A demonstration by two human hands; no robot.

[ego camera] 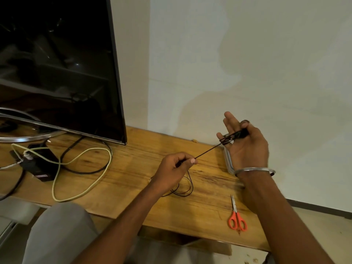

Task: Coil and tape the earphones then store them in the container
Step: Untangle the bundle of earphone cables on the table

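Note:
The black earphone cable [207,150] runs taut between my two hands above the wooden table [133,168]. My right hand [245,145] is raised with fingers spread; a few turns of the cable are wound around its fingers, and the thumb pins the cable's black end. My left hand [175,168] pinches the cable lower down. The slack of the cable [185,189] lies in loose loops on the table under my left wrist. A clear container [228,161] sits behind my right hand, mostly hidden by it.
Orange-handled scissors [237,216] lie near the table's front right edge. A large dark TV [62,63] on a metal stand fills the left. A pale yellow cable [80,164], black cables and a black box [40,164] lie at left. A wall stands close behind.

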